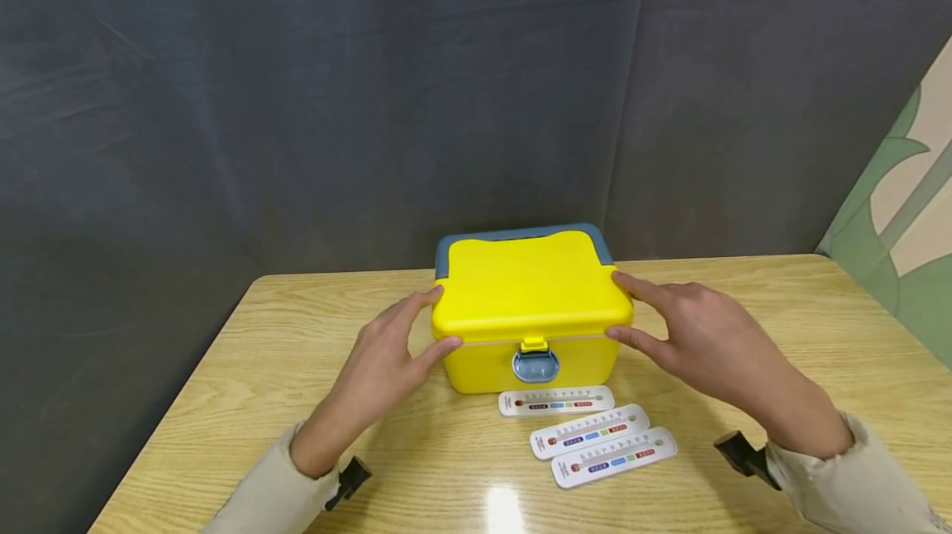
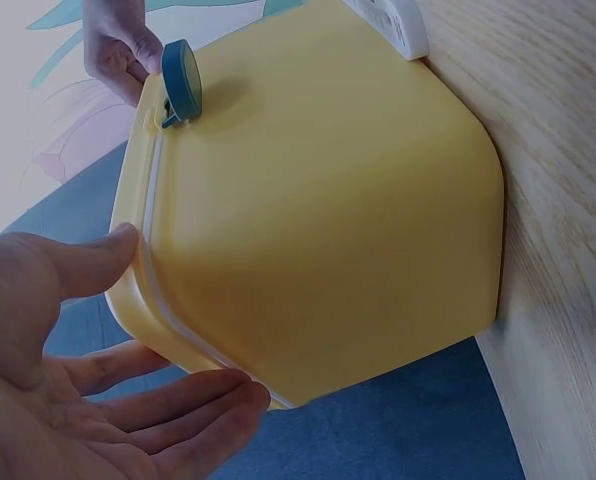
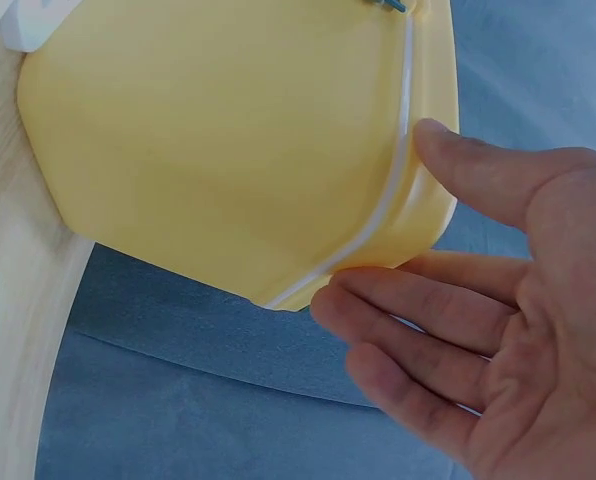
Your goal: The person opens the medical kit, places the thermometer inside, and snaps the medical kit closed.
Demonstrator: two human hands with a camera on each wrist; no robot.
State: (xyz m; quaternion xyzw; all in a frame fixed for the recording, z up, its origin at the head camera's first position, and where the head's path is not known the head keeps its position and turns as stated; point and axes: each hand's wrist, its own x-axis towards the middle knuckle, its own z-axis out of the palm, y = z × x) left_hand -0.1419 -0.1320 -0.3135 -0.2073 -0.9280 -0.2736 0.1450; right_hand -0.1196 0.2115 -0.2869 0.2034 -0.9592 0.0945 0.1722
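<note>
A yellow storage box (image 1: 531, 286) with a blue-grey carry handle (image 1: 521, 233) stands on the table, its lid down. The blue-grey front latch (image 1: 535, 366) sticks out from the box front, as the left wrist view also shows. My left hand (image 1: 387, 360) holds the lid's left front corner, thumb (image 2: 98, 262) on the front and fingers along the side. At the right front corner my right hand (image 1: 702, 336) holds the lid likewise, thumb (image 3: 468, 160) on the front. A white thermometer strip (image 1: 556, 401) lies against the box's front foot.
Two more thermometer strips, a middle one (image 1: 590, 431) and a front one (image 1: 614, 458), lie slanted on the wooden table (image 1: 297, 369). A dark cloth (image 1: 372, 104) hangs behind the table. A wall with a leaf pattern (image 1: 892, 212) stands at the right.
</note>
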